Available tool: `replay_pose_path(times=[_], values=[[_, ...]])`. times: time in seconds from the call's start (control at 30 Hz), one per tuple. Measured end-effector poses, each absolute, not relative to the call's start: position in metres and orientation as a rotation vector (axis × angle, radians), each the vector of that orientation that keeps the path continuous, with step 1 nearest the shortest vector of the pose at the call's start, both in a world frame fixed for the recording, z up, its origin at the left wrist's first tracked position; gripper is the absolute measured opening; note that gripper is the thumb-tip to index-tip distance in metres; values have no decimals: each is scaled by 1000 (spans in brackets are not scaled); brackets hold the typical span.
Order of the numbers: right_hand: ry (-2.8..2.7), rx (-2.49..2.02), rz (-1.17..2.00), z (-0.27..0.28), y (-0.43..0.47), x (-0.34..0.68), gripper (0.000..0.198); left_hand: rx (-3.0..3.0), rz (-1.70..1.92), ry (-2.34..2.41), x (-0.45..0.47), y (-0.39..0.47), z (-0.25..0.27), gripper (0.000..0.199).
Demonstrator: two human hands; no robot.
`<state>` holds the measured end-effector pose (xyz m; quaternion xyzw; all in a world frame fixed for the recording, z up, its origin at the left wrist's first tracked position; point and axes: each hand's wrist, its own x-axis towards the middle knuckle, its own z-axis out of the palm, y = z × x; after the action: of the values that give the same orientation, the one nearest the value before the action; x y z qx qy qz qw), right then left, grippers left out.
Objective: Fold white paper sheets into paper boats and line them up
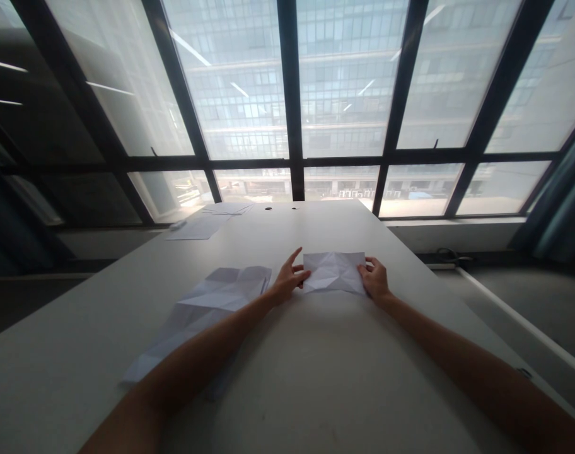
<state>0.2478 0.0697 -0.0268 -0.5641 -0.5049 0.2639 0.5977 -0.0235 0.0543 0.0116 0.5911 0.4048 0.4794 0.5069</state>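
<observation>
Between my two hands is a creased, folded sheet of white paper [335, 271], held just over the table or resting on it; I cannot tell which. My left hand [290, 279] pinches its left edge with the thumb in front, the index finger pointing up and away. At the right edge my right hand [374, 276] grips the sheet, thumb on the near face and fingers behind. Crease lines cross the middle of the sheet. Beside my left forearm lie larger creased paper sheets [221, 291], partly hidden under the arm.
The long white table [344, 372] stretches toward a wall of dark-framed windows [294, 101]. Flat paper sheets [197, 227] lie at its far left. Two small dark round spots [268, 209] show near the far edge. Blue curtains [559, 202] hang at the sides.
</observation>
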Motion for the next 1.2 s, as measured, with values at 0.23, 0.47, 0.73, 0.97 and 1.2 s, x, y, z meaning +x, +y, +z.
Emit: replay_pose_path(times=[0.23,0.47,0.73,0.97,1.2], values=[[-1371,-1345,595,-27,65,243,35,1547,1562,1362,-26,63,7,43],[-1705,-1425,335,-22,51,232,35,2550,1123,1198,-14,43,3,25],[-2024,-1515,-208,-10,15,208,64,2821,236,1063,-13,32,-1,72],[-2462,-1240,198,-15,12,189,61,2858,250,901,-11,28,4,71],[-2501,-1413,274,-17,14,196,69,2822,238,964,-9,28,1,75]])
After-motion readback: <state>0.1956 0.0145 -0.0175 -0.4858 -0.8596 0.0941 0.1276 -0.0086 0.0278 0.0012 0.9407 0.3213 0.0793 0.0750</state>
